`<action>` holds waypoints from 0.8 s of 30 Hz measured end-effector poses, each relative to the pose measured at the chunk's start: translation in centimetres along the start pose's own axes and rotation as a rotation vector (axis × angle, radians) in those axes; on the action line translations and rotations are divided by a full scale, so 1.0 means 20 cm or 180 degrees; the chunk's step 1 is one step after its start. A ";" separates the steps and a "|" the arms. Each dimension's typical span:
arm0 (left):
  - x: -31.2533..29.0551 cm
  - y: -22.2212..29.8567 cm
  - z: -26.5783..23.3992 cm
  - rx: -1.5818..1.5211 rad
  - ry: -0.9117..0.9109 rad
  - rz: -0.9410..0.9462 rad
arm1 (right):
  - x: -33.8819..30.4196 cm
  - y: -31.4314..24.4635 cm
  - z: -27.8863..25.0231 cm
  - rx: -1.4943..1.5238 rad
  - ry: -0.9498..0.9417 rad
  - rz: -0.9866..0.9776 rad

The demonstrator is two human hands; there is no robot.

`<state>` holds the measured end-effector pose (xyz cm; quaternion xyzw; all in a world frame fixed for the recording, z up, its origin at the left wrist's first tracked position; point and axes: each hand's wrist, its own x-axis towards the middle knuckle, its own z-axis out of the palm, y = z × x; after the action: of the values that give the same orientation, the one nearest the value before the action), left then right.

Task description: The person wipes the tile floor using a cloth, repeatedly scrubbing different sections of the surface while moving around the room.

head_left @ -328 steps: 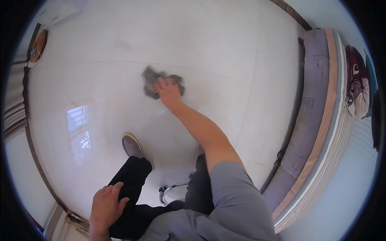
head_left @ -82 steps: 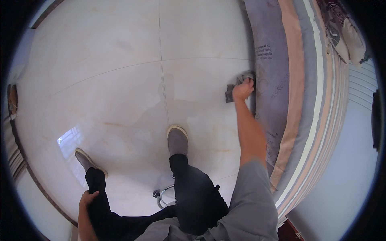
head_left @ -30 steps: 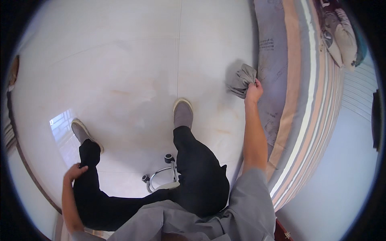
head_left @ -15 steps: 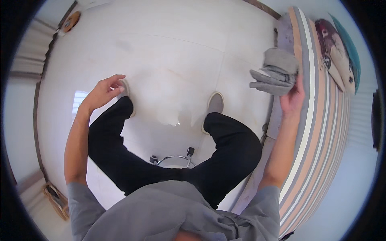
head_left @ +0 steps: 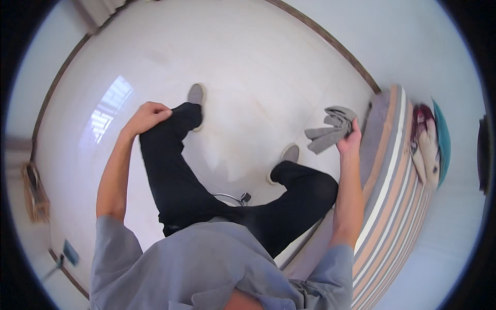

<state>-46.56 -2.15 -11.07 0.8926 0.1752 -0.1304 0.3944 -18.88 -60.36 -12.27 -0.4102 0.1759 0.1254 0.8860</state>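
Note:
My right hand grips a folded grey cloth. It hangs in the air over the floor, just left of the striped bed, with several flat flaps fanning out to the left. What kind of cloth item it is, I cannot tell. Over at the left, my left hand lies at the knee of my black trouser leg. Its fingers are bent together on the fabric, and the fingertips are partly hidden.
A striped bed runs along the right side, bearing a patterned cushion and a teal item. Beneath me is a wheeled chrome base. A wooden rack stands at far left. Dark skirting edges the pale floor.
The view has turned. My left hand has gone from hanging loosely in the air onto the trouser knee. My right hand has brought the grey cloth nearer, its flaps now more fanned.

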 end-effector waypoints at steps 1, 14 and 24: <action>-0.04 -0.01 0.03 -0.0054 -0.0019 0.0060 | 0.02 0.01 -0.01 -0.0098 -0.0081 0.0027; -0.45 -0.09 0.58 -0.0651 0.2289 0.0423 | 0.25 0.63 0.09 -0.1441 -0.0224 -0.0484; -0.50 -0.26 0.64 -0.1142 0.2259 0.0378 | 0.16 0.57 0.13 -0.1010 0.0348 -0.0271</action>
<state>-58.92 -10.60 -19.28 0.8077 0.2686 0.2417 0.4659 -19.51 -50.89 -19.79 -0.5582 0.1843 0.0914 0.8038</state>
